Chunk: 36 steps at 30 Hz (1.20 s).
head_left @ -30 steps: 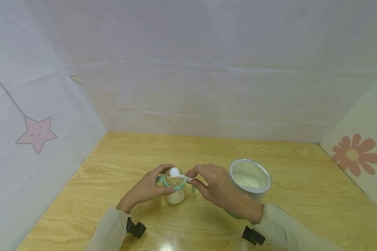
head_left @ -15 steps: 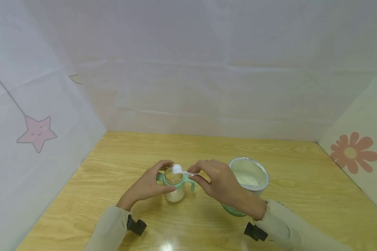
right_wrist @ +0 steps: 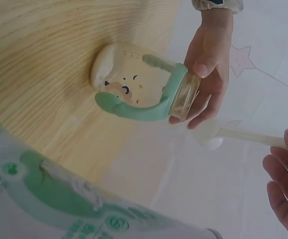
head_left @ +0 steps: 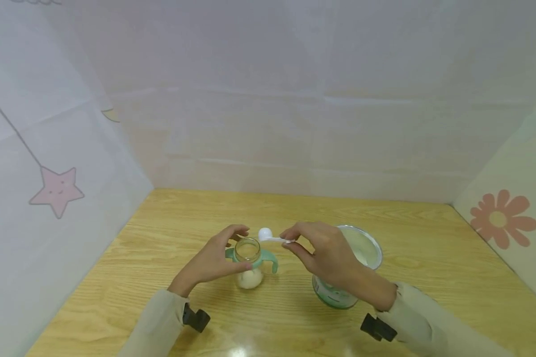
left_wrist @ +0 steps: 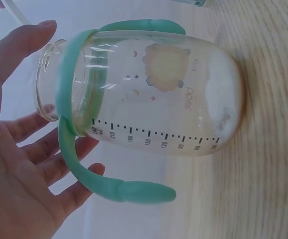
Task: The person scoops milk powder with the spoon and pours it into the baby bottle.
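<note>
Head view first: the bottle [head_left: 250,278] stands upright on the table [head_left: 183,218], left hand [head_left: 215,256] curled loosely round its neck, right hand [head_left: 332,255] pinching the scoop [head_left: 265,234] by its stem just right of the bottle's mouth. Can't tell if the scoop is loaded. I'd keep the bottle steady and get any full scoop right over the mouth before tipping. The open tin [head_left: 335,296] is to the bottle's right, partly blocked by the right hand.

Left wrist cam: white powder [left_wrist: 221,89] sits in the bottle's base, printed scale [left_wrist: 156,133] facing us. How firm that hold is, no idea.

Right wrist cam: a green handle [right_wrist: 144,113] juts from the bottle's side, so I'd keep the scoop clear of it. Pink star [right_wrist: 240,60] on the backdrop beyond the bottle.
</note>
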{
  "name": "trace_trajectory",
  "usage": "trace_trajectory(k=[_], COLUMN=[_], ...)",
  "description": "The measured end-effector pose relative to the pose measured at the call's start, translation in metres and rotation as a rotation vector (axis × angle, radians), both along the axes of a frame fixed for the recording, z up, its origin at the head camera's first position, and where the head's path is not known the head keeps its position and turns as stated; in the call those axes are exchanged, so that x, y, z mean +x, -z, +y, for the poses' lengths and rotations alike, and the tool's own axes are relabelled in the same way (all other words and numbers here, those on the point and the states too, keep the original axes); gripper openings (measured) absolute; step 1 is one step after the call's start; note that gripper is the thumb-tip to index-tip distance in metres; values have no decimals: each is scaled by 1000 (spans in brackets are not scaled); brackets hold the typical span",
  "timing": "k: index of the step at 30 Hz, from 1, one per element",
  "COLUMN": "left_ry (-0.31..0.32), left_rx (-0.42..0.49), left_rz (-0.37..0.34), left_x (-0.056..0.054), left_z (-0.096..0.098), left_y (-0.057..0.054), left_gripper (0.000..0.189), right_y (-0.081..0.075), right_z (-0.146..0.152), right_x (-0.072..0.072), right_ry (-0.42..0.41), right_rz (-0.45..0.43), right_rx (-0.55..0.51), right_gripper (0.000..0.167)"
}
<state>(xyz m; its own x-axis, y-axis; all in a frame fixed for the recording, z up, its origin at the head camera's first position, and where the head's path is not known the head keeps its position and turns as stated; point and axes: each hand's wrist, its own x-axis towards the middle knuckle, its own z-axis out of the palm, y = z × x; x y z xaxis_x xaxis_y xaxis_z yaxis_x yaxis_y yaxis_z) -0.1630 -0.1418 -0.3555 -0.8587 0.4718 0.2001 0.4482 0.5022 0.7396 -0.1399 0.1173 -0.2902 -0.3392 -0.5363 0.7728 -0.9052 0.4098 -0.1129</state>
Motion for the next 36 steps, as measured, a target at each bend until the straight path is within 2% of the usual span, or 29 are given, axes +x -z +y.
trace_trajectory(k=[2,6,9,14,25,30,31,35,36], left_ry=[-7,0,20,29,47,58,63,72,78], left_rx=[-3,-12,-17,-25,-23,-31,-32,-31,-27], left_rz=[8,29,50,54,51,72,77,92,95], left_x=[0,-1,-2,-3,-4,-5,-4,-3,-3], left_z=[1,3,6,10,21,29,31,37,39], left_y=[-2,-6,-9,-12,-22,-25,-26,-31,-32], left_gripper=[74,72,71,70,71,72,72,72,72], right_y=[-1,-3,-5,-8,-13,-14,-15,-16,-17], right_z=[2,5,9,16,37,47,49,58,60], right_x=[0,1,2,3,7,10,10,12,12], right_ry=[8,17,20,33,109,155,159,176,184], right_rz=[2,-2,-2,12,7,8,6,4,8], right_rx=[-2,-22,-45,-55,-55,-52,-51,-48,-46], right_gripper=[8,27,33,35,37,39,38,12,11])
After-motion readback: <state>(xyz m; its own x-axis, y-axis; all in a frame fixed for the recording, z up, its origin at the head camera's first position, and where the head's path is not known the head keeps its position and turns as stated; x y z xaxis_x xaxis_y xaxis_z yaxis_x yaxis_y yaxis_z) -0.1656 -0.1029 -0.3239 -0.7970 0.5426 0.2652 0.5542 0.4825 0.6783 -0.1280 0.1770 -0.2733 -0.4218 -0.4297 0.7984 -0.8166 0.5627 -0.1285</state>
